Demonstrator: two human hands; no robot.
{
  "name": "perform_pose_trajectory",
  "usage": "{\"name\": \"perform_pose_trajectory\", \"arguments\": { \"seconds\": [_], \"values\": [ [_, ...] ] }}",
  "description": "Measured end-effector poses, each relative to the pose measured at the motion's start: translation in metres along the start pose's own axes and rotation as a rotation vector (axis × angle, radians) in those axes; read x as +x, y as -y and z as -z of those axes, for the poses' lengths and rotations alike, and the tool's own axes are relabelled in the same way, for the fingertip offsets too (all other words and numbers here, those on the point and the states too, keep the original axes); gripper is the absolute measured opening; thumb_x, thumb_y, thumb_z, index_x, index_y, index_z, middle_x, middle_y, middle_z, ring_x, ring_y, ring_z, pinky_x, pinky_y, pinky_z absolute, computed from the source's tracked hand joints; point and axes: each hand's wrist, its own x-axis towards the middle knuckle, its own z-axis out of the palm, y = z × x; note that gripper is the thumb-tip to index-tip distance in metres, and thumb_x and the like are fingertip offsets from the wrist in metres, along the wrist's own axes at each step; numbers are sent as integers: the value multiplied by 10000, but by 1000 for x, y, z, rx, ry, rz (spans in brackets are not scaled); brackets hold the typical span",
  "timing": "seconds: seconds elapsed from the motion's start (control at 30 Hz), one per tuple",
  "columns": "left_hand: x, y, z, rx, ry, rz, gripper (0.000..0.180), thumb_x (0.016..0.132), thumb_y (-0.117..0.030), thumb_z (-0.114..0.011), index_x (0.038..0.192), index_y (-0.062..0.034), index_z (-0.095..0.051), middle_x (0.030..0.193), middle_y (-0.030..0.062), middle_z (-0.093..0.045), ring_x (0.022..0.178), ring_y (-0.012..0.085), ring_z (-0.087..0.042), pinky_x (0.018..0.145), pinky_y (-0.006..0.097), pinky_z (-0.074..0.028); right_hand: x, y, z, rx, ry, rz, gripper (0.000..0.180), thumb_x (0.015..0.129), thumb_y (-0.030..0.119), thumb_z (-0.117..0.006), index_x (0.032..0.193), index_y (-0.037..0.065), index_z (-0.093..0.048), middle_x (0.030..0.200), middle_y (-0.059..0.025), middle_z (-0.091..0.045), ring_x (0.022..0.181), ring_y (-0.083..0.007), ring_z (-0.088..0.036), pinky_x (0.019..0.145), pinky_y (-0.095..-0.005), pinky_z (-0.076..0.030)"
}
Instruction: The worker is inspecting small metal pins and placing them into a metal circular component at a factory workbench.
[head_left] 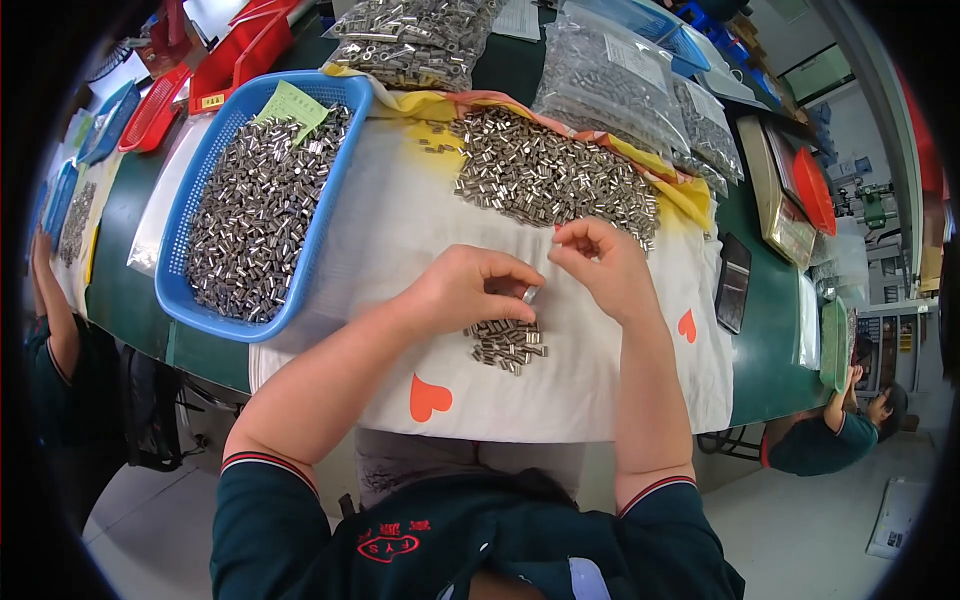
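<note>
Over the white cloth (560, 400), my left hand (462, 284) pinches a small silvery metal sleeve (530, 294) between thumb and fingers. Just right of it, my right hand (606, 268) is closed with thumb and fingertips together; what it holds, if anything, is too small to make out. A small heap of short metal sleeves (510, 348) lies below my left hand, partly covered by it. Beyond my hands spreads a larger heap of similar sleeves (545, 165), its near edge close to my right fingertips.
A blue plastic basket (168, 235) full of metal sleeves, with a green paper slip (292, 108), stands left. Clear bags of metal parts (405, 45) (612, 85) lie at the back. A dark phone (733, 284) rests on the green table (775, 370). Other people sit at both sides.
</note>
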Motion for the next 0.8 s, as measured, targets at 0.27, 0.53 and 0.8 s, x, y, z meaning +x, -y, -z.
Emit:
{"name": "perform_pose_trajectory", "arguments": {
  "seconds": [0.27,0.53,0.8],
  "values": [
    [-5,-3,3,227,207,-154,346,645,-164,-749,947,-43,-632,756,56,-627,665,115,-575,639,248,-464,37,-3,-38,-775,-167,202,69,716,109,-574,728,52,-610,756,-99,-586,754,-260,-553,677,-376,-443],
    [-1,0,8,-223,54,62,327,724,-18,-674,1038,-6,-583,874,15,-609,775,63,-558,701,204,-467,13,0,-27,-561,-241,211,57,724,84,-568,716,31,-586,728,-67,-581,699,-206,-554,647,-320,-445],
    [3,7,9,-427,-55,23,325,740,-25,-661,1046,23,-564,805,6,-585,726,49,-543,663,189,-454,-17,13,-18,26,-41,109,74,726,-10,-601,795,16,-606,767,-4,-590,723,-82,-527,686,-219,-411]
  ]
}}
